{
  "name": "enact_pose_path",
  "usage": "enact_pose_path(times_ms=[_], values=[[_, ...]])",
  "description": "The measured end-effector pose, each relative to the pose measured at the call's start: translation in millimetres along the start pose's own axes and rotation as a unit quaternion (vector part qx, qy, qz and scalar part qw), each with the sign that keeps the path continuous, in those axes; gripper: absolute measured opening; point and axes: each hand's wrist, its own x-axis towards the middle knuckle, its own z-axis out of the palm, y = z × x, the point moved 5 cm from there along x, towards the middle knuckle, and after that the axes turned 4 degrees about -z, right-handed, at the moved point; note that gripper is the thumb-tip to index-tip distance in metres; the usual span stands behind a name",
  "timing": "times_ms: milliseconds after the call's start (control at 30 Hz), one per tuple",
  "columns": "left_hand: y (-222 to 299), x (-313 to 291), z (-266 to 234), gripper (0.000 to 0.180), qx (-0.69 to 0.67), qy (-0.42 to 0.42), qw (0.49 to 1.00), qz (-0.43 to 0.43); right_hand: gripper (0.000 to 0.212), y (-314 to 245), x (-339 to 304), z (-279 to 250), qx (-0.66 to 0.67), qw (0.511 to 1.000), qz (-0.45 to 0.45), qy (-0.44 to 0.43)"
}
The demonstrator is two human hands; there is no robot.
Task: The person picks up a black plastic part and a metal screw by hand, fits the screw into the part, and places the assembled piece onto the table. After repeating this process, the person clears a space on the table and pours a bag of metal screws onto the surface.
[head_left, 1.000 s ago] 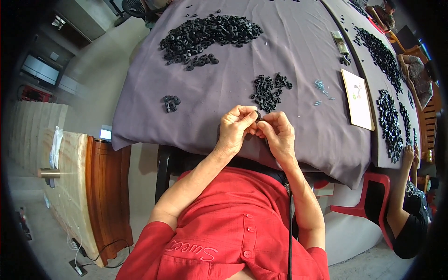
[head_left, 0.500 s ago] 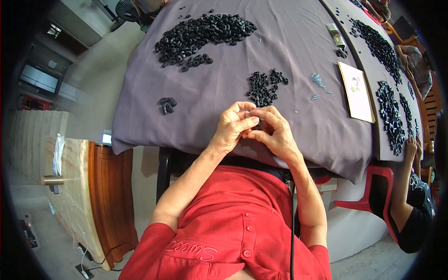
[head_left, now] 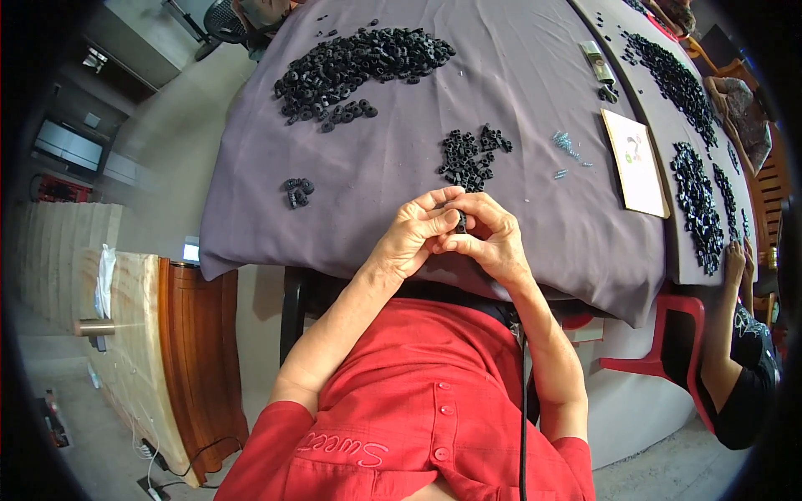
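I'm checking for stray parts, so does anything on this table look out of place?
Only mildly: a few small silvery-blue pieces lie apart from their loose cluster, left of the white board, so they look strayed.

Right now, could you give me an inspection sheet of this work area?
Surface: wrinkled grey-purple tablecloth.
Job's things: small black part; large black pile, smaller black pile, little black cluster, bluish pieces.
Clutter: white board, right of the bluish pieces.
Hands: left hand and right hand pinch the small black part together.
Cables: black cord down the red shirt.
Surroundings: red chair, right; wooden cabinet, left.
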Motion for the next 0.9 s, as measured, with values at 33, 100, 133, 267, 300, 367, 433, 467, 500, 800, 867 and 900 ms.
enact_pose_path(times_ms=[33,100,133,267,300,367,433,467,500,800,867,900], values=[[-0.3,0.4,-0.8,0.042,0.002,0.007,1.0,0.005,0.037,2.7,-0.7,-0.3,-0.001,1.0,0.026,-0.004],[-2.8,1.2,0.0,0.042,0.0,-0.002,1.0,0.006,0.035,6.1,-1.2,-1.1,-0.004,0.999,0.051,-0.006],[-4.0,1.5,1.4,0.041,-0.002,-0.01,1.0,0.007,0.034,6.0,-0.9,-2.6,0.004,0.999,0.042,0.001],[-2.6,1.7,4.2,0.04,-0.023,0.0,1.0,0.0,0.033,3.5,-0.3,-2.0,-0.028,0.999,-0.013,0.044],[-1.8,-0.2,2.4,0.039,-0.017,0.014,1.0,0.007,0.034,1.8,-0.5,1.3,-0.025,0.999,0.013,0.042],[-2.8,-1.9,-4.0,0.036,-0.003,0.042,0.999,0.026,0.036,-3.8,0.1,5.2,-0.029,0.998,0.042,0.033],[0.5,-3.1,2.6,0.034,0.013,0.071,0.997,0.026,0.04,6.1,-8.1,7.0,0.078,0.988,0.128,0.032],[-1.6,-1.1,-5.9,0.031,0.011,0.067,0.997,0.03,0.042,11.7,-12.2,7.2,0.147,0.974,0.167,0.032],[7.5,-3.4,-8.8,0.029,0.042,0.059,0.997,0.034,0.045,-1.4,-6.8,5.3,0.119,0.985,0.117,0.05],[117.1,-31.7,-33.3,0.01,0.707,0.229,0.572,0.348,0.01,-1.6,35.0,-123.1,-0.23,0.952,0.112,0.169],[121.5,-33.9,-43.0,0.009,0.737,0.238,0.526,0.352,0.012,15.1,53.0,-166.6,-0.328,0.921,0.09,0.187],[121.4,-34.5,-46.4,0.009,0.734,0.241,0.531,0.348,0.012,9.5,66.8,-178.3,-0.4,0.894,0.089,0.183]])
